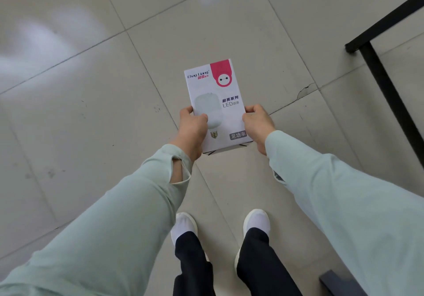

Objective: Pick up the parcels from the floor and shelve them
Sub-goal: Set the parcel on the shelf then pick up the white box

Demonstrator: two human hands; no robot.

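The person stands over the tiled floor (114,89) with a white LED-bulb box (216,102) held at the centre of the frame, printed face up, one hand clasped on each long side near its lower end. The left hand (192,130) has its thumb lying across the face and its fingers wrapped under; the right hand (258,124) pinches the opposite edge the same way. Whether the box's near end is clear of the floor or just resting on it is hard to say from up here, though the thin shadow beneath suggests it is barely off the tiles. To carry it well, I would keep both hands where they are, level the box, and rise with the legs rather than the back. The black metal frame (387,82) at the upper right of the frame looks like the shelving, so the turn should be that way, keeping the box corners clear of its post. The white shoes (255,221) are set well apart, a steady base.
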